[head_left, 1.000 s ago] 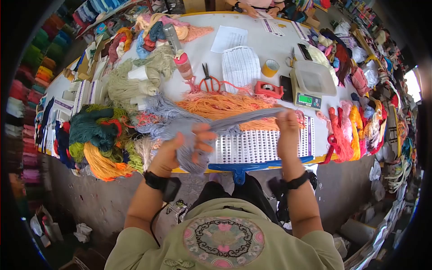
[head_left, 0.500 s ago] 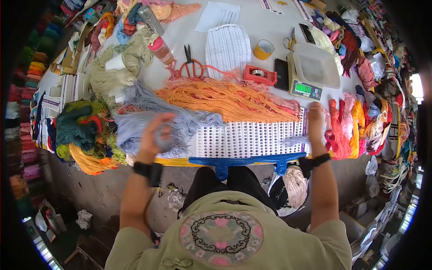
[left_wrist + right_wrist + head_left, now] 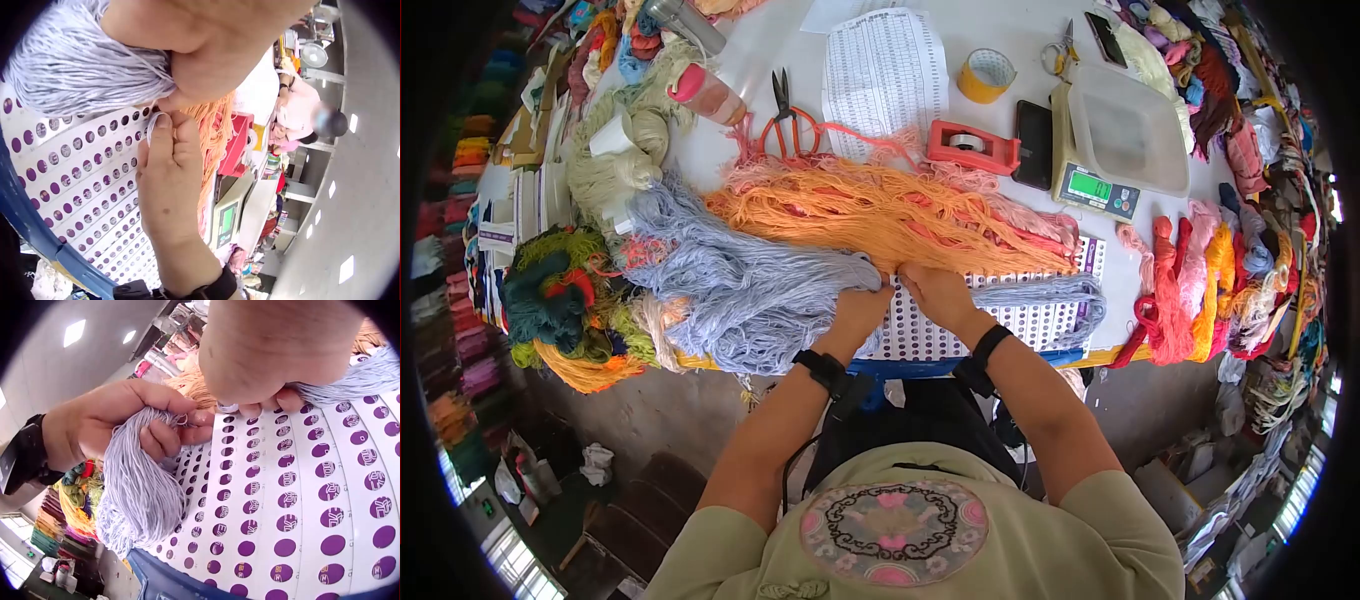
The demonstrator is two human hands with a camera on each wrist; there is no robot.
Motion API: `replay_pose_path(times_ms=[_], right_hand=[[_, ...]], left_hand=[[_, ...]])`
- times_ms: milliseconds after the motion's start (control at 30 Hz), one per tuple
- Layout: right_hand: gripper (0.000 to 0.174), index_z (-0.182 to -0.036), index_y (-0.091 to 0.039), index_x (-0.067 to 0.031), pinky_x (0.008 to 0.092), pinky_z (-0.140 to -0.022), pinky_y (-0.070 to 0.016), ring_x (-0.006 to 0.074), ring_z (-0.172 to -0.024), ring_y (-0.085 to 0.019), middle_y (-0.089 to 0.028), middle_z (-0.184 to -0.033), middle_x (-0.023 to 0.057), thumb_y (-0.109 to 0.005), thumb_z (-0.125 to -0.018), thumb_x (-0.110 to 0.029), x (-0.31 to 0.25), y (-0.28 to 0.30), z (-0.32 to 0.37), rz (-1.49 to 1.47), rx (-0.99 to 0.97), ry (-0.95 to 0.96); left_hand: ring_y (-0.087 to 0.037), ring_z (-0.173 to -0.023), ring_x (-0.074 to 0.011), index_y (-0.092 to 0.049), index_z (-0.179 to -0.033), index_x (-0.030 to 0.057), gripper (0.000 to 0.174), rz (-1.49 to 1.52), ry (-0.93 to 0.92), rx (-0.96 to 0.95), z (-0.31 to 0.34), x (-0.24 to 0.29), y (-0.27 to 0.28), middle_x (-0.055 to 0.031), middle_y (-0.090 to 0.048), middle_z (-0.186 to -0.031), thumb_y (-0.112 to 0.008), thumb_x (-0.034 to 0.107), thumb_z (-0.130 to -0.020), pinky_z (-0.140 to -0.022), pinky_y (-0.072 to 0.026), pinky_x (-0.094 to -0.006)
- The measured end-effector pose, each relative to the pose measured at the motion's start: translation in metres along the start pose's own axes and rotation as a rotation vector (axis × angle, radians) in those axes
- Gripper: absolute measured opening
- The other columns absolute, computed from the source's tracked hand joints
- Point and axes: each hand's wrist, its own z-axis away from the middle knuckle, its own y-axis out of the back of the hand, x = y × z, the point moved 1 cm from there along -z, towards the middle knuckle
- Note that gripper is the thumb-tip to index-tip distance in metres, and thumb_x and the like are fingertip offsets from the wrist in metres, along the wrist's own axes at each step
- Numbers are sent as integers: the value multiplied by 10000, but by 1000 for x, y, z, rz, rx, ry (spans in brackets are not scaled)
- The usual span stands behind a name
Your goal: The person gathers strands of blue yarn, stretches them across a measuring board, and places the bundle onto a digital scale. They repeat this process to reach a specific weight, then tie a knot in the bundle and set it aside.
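A pale blue-grey hank of yarn (image 3: 750, 290) lies over the left part of the white cards with rows of holes (image 3: 920, 335). My left hand (image 3: 862, 312) grips its right end, and in the right wrist view the strands (image 3: 147, 469) hang down from those fingers. Close beside it, my right hand (image 3: 940, 298) pinches a thin pale end of yarn (image 3: 161, 120) near the edge row of holes. A separate length of blue-grey strands (image 3: 1040, 293) runs across the cards to the right, partly hidden by the right hand.
Orange yarn (image 3: 850, 205) lies just behind the cards. Farther back are scissors (image 3: 788, 120), a red tape dispenser (image 3: 975, 148), a phone (image 3: 1032, 145) and a scale (image 3: 1100, 190). A blue bar (image 3: 920, 367) runs along the front edge. Red and yellow hanks (image 3: 1170, 290) lie right.
The hands held a blue-grey length stretched, then stood wide apart. Now they meet over the middle of the cards, and that length lies across the cards to the right.
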Motion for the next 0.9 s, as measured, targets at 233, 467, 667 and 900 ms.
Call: replay_pose_path(times_ms=[233,467,667,900], right_hand=[[88,-971,-533,-150,455,-589,-475,345,-667,-635,-634,-691,128,-542,-903,-205,-3,5,5,2,50,146],[94,-948,-512,-132,449,-566,-474,334,-648,-630,-615,-666,133,-529,-925,-221,-7,0,2,-24,65,7],[108,-951,-518,-114,426,-568,-473,324,-661,-629,-628,-712,125,-543,-922,-215,-8,2,9,-110,80,-7],[129,-1004,-537,-124,410,-589,-485,329,-693,-634,-644,-754,124,-563,-907,-205,-11,-5,6,-97,106,-95]], left_hand=[[-669,-664,-251,-667,-944,57,213,-679,-470,225,7,9,-1,-111,-687,-771,-564,238,-899,-605,-531,-356],[-620,-648,-156,-630,-1003,13,369,215,510,-226,-11,3,7,-33,-658,-767,-543,361,-917,-649,-481,-260],[-588,-602,-162,-656,-912,78,353,-209,-64,-266,-4,-12,0,8,-631,-693,-450,362,-950,-652,-466,-275],[-641,-715,-207,-608,-1126,142,336,113,488,-319,-6,-4,7,-27,-649,-758,-422,365,-956,-691,-508,-332]])
